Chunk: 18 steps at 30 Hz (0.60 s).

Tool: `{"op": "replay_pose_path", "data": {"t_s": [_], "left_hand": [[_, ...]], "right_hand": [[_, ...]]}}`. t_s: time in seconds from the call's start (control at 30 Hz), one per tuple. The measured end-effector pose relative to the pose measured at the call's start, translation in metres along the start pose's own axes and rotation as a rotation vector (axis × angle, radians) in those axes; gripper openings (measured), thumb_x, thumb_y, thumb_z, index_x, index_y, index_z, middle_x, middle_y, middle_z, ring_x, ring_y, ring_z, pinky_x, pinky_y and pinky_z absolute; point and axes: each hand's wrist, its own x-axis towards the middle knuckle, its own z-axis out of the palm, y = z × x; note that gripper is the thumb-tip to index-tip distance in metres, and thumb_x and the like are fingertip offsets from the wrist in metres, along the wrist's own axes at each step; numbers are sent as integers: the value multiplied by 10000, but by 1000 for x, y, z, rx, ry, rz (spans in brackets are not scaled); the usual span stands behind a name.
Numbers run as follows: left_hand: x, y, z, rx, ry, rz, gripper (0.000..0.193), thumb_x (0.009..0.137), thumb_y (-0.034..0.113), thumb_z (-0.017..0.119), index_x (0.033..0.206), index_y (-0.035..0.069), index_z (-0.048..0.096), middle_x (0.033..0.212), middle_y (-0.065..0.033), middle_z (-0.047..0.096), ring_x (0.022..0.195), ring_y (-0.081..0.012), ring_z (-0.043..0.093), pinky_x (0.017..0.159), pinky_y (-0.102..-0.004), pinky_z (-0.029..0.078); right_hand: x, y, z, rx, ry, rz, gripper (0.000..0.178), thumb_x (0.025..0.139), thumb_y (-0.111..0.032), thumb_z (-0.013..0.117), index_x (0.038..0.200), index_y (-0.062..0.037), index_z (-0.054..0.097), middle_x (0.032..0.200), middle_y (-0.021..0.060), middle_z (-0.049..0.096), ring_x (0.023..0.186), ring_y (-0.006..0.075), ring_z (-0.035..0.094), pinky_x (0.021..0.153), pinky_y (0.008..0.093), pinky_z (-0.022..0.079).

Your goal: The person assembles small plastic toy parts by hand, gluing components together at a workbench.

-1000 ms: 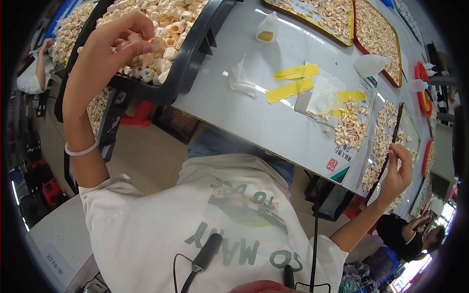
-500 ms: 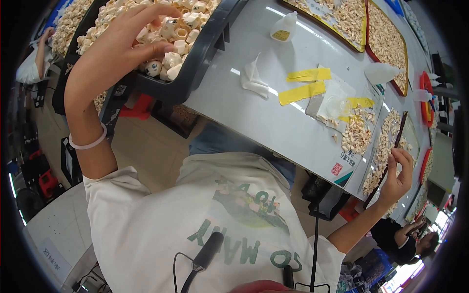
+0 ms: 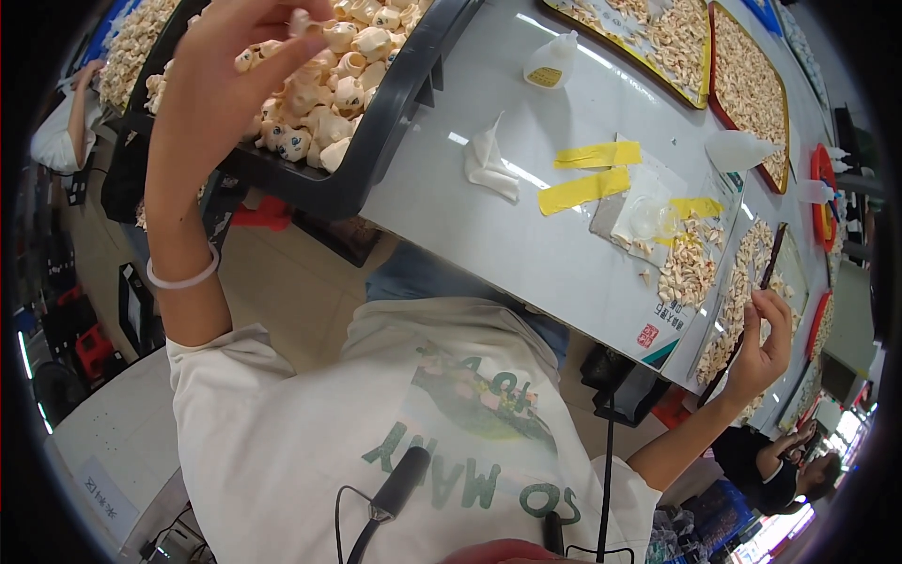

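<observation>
My left hand (image 3: 221,75) is raised over a black crate (image 3: 352,193) full of pale doll heads (image 3: 348,92), several with painted eyes. Between its thumb and fingers is one small doll head (image 3: 301,23), partly hidden by the hand and cut close by the upper edge. At the right, my right hand (image 3: 769,346) hovers by a tray's strip of small cream-coloured pieces (image 3: 722,346). Its thumb and fingertips are pinched together, and whatever sits between them is too small to make out.
On the grey table stand a dropper bottle (image 3: 550,62), crumpled tissue (image 3: 490,160), yellow tape strips (image 3: 584,191), a clear round dish (image 3: 650,218) and a pile of small pieces (image 3: 689,273). A white bottle (image 3: 738,148) lies farther right, near trays of pieces (image 3: 752,94). Other people work at both sides.
My left hand has lifted away from the pile in the crate and now has a doll head in its fingers. The right hand has barely moved.
</observation>
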Motion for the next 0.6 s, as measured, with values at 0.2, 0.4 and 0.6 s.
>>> {"op": "replay_pose_path", "data": {"t_s": [0.2, 0.4, 0.6], "left_hand": [[-30, 44, 11, -523, 59, 272, 135, 789, 112, 577, 863, 25, 506, 932, -122, 471, 751, -131, 497, 571, -225, 418], [-60, 93, 102, -1336, -32, -72, 290, 720, 201, 669, 868, 20, 497, 886, -130, 508, 635, -127, 548, 492, -177, 426], [-41, 109, 156, -1555, -134, -250, 271, 703, 184, 684, 842, 27, 513, 863, -94, 511, 697, -138, 520, 573, -216, 427]], "right_hand": [[-6, 10, -2, 171, 89, 55, 136, 687, 88, 598, 814, 41, 580, 863, 104, 577, 789, 149, 524, 712, 232, 412], [-2, -9, 15, 257, 82, 45, 164, 668, 106, 608, 816, 43, 573, 840, 120, 587, 780, 153, 534, 709, 235, 416], [-3, -19, 16, 372, 41, 39, 159, 655, 113, 620, 783, 37, 564, 835, 137, 589, 808, 180, 551, 735, 254, 429]]}}
